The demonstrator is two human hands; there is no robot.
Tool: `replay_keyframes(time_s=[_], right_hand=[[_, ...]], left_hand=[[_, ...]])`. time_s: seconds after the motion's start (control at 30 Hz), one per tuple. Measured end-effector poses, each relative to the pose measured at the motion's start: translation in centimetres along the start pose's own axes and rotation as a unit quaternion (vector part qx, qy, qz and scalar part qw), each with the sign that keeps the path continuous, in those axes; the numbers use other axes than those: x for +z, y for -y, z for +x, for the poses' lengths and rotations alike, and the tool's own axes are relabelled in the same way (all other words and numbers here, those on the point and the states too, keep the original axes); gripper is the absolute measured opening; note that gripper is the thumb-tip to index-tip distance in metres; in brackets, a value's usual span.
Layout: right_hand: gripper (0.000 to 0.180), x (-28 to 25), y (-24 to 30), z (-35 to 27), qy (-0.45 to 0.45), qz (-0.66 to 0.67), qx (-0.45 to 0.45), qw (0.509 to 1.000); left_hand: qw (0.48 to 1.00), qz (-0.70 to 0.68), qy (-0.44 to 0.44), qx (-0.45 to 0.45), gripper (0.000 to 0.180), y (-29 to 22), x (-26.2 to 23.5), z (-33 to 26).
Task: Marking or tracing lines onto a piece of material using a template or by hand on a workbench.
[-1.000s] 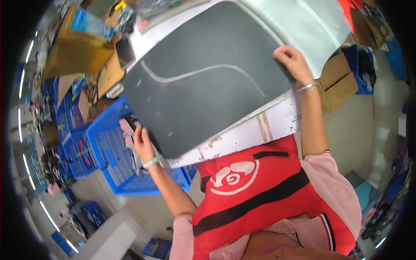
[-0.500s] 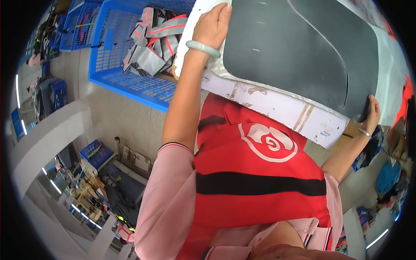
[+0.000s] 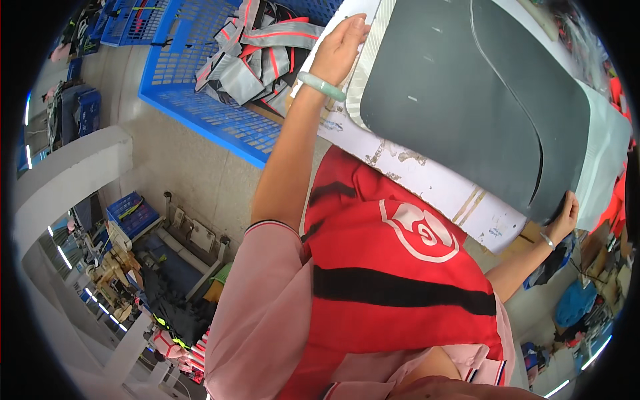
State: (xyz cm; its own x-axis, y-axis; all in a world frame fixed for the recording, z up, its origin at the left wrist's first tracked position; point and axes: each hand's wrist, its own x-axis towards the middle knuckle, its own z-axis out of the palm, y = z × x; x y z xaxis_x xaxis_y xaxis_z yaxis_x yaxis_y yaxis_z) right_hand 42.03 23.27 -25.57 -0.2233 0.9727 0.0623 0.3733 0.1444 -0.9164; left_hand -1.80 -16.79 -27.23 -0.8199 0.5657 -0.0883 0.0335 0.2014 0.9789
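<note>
A large dark grey sheet panel (image 3: 467, 113) with rounded corners and a long curved slit lies on a white-topped table. Under it, a pale patterned sheet (image 3: 363, 87) shows along its left edge, and a pale sheet reaches past its right side. My left hand (image 3: 339, 52), with a pale green bangle at the wrist, is at the pale sheet's left edge, fingers together and curled, a little apart from the dark panel. At the panel's near right corner, my right hand (image 3: 563, 217) has its fingers curled against the edge; its grip is partly hidden.
A blue plastic basket (image 3: 200, 123) holding grey strips with red-orange edging stands left of the table (image 3: 413, 163). Clear plastic and orange material lie beyond the right side. A white beam (image 3: 73, 160) and equipment are at lower left; a blue bag (image 3: 577, 303) is at right.
The dark panel and both hands have shifted right and down in view. My left hand was close against the panel; now a wider band of patterned sheet shows between them.
</note>
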Motion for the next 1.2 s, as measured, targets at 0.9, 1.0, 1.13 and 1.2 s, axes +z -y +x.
replay_keyframes(time_s=[0.9,1.0,1.13,1.2], right_hand=[[0.020,2.3,-3.1,-0.9,0.025,-0.008,0.031,0.999],[0.018,2.3,-3.6,-0.7,0.010,0.054,0.018,0.998],[0.017,4.3,-2.7,-1.4,-0.007,0.049,0.018,0.999],[0.016,4.0,-2.9,-1.4,-0.005,0.035,-0.002,0.999]], left_hand=[[0.985,0.055,-0.126,0.103,0.040,3.0,2.2,2.6],[0.972,0.199,-0.101,0.075,0.038,-0.5,3.5,1.7],[0.948,0.246,-0.136,0.152,0.040,3.7,2.2,2.8],[0.948,0.219,-0.157,0.171,0.038,3.4,3.2,3.0]])
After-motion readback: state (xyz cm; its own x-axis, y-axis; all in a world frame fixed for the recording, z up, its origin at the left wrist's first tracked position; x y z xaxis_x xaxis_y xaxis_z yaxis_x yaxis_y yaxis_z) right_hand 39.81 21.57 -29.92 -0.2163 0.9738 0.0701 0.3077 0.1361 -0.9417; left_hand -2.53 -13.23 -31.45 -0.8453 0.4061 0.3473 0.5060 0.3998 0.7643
